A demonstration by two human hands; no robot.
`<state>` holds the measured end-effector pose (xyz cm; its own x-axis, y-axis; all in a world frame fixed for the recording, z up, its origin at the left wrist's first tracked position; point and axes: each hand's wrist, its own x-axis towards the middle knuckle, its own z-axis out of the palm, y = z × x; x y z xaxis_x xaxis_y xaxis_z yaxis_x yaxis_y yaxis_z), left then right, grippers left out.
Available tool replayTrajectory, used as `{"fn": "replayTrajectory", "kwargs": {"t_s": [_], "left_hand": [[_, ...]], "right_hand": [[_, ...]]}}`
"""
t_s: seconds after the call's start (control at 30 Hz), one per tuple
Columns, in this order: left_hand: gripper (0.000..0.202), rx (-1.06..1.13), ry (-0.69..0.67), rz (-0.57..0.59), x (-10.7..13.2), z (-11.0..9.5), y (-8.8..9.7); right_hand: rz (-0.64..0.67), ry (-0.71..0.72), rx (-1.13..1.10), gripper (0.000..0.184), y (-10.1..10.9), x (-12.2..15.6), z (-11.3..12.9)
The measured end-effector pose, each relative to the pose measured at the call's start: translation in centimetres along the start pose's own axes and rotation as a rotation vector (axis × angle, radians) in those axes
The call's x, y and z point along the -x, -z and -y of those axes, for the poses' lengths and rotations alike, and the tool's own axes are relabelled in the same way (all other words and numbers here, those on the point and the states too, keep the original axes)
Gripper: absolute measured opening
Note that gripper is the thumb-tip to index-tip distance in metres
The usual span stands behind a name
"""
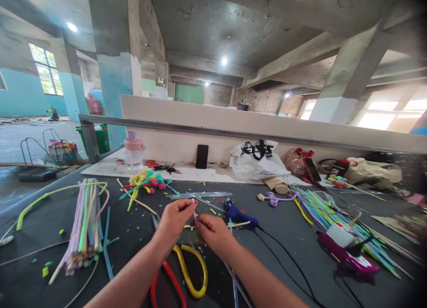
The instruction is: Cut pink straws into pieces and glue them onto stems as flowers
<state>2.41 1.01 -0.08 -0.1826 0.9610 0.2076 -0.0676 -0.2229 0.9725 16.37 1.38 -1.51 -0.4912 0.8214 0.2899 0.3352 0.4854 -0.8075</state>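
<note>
My left hand (174, 219) and my right hand (213, 233) meet above the table, both with closed fingers. They pinch a short pale lilac chenille stem (194, 213) between them, the left at its upper end and the right lower down. Below the hands lie scissors (194, 272) with one yellow and one red handle; part of them is hidden by my left hand. To the right of my hands rests a blue glue gun (245, 217) with a black cord. Clear glue sticks (207, 195) lie just beyond. A cream stem (238, 224) runs partly behind my right hand.
At left stands a bundle of coloured stems (83, 228); another bundle (336, 223) spreads at right beside a purple power strip (348, 254). Small fluffy flowers (153, 182) lie farther back. A phone (202, 156), a bottle (134, 152) and a white bag (256, 161) line the ledge.
</note>
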Motion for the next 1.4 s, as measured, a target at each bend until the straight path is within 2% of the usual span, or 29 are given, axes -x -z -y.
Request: {"fn": "replayTrajectory", "kwargs": {"t_s": [0.2, 0.3, 0.37, 0.47, 0.63, 0.83, 1.03, 1.13, 1.4], "left_hand": [[0.023, -0.196, -0.1, -0.006, 0.3, 0.7, -0.3], [0.027, -0.272, -0.177, 0.025, 0.2, 0.7, 0.0], [0.022, -0.299, -0.227, 0.055, 0.0, 0.9, 0.3], [0.012, -0.318, -0.282, 0.14, -0.4, 1.2, 0.7], [0.014, -0.343, -0.295, 0.354, -0.4, 0.5, 1.1], [0.024, -0.339, -0.176, 0.564, 0.2, -0.7, 1.6], [0.023, -0.195, 0.013, 0.665, 0.6, -0.5, 1.6], [0.018, -0.025, 0.123, 0.684, 0.6, -0.3, 1.5], [0.022, 0.281, 0.214, 0.627, 1.0, -0.2, 0.9]], "right_hand": [[0.044, 0.013, -0.027, 0.023, 0.0, 0.2, 0.0], [0.053, 0.003, -0.07, 0.021, 0.0, 0.2, -0.2], [0.063, -0.011, -0.113, 0.022, 0.3, 0.2, -0.1], [0.079, -0.047, -0.195, 0.024, 0.8, 0.3, 0.3], [0.067, -0.11, -0.308, 0.025, 1.8, 0.2, 0.5], [0.002, -0.093, -0.343, 0.026, 3.0, 0.0, 0.1], [-0.031, -0.103, -0.373, 0.029, 3.4, -0.3, 0.2], [-0.043, -0.11, -0.392, 0.031, 3.4, -0.3, 0.5], [-0.074, -0.114, -0.44, 0.035, 3.0, -0.4, 0.3]]}}
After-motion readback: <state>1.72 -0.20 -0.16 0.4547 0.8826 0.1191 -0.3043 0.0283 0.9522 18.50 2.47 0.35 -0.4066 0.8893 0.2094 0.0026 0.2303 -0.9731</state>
